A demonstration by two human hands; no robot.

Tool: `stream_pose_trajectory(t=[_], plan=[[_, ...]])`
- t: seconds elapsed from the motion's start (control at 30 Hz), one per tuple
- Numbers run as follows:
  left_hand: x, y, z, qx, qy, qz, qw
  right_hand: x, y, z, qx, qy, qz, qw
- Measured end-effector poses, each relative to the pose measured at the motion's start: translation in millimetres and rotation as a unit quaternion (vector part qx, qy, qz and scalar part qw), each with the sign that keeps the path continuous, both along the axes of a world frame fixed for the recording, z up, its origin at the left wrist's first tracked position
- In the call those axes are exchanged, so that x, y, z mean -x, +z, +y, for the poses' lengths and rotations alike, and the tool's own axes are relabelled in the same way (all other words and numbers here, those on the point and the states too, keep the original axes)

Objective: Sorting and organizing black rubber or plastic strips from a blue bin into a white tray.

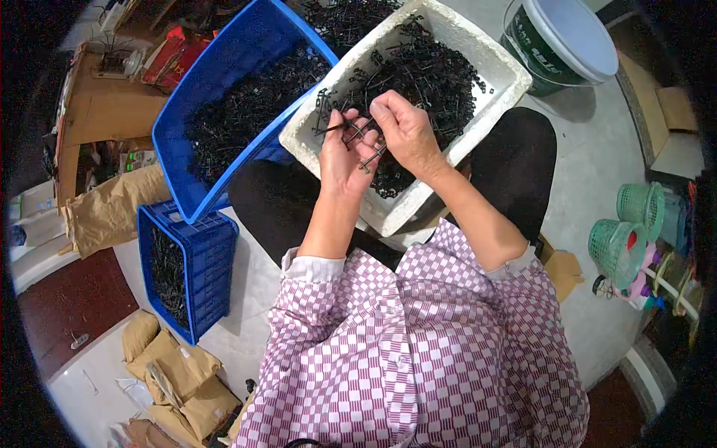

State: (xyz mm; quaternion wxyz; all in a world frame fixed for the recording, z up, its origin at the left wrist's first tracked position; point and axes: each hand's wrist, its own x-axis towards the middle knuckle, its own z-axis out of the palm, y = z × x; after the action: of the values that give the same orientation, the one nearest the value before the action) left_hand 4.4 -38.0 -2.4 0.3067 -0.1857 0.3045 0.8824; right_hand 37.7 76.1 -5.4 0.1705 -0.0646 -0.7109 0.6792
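Note:
My left hand (343, 166) is palm up over a white foam box (299, 142), its fingers curled around several thin black rod-like pieces (360, 133). My right hand (411, 136) is closed in a pinch beside it, thumb and forefinger together at the ends of these pieces. What exactly lies between the right fingertips is too small to make out. Beneath both hands, a heap of similar black pieces (441, 78) with small looped ends fills much of the foam box, which sits tilted between my knees.
Left of the foam box leans a large blue bin (243, 37) of small black pieces. A blue crate (213, 261) stands below it, also holding black pieces. A bucket (534, 52) is at the far right; green baskets (616, 243) stand right. Brown paper sacks (179, 366) lie lower left.

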Motion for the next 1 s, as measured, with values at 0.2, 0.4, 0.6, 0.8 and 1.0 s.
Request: stream_pose_trajectory(t=[0.2, 0.4, 0.6, 0.8, 1.0], plan=[[2, -1, -1, 0.05, 0.024, -0.045, 0.997, 2, 2, 1, -0.03, 0.042, 0.014, 0.999], [-1, 7, 16, 0.066, 0.071, -0.035, 0.995, 7, -13, -1, 0.263, 0.031, -0.081, 0.961], [-5, 9, 7, 0.058, 0.033, 0.022, 0.998, 17, -20, 29, 0.422, -0.051, -0.17, 0.889], [4, 6, 0, 0.046, 0.104, 0.008, 0.993, 11, -5, 21, 0.439, 0.052, -0.166, 0.882], [10, -6, -4, 0.04, 0.147, 0.029, 0.988, 4, -4, -2, 0.156, 0.19, -0.1, 0.964]])
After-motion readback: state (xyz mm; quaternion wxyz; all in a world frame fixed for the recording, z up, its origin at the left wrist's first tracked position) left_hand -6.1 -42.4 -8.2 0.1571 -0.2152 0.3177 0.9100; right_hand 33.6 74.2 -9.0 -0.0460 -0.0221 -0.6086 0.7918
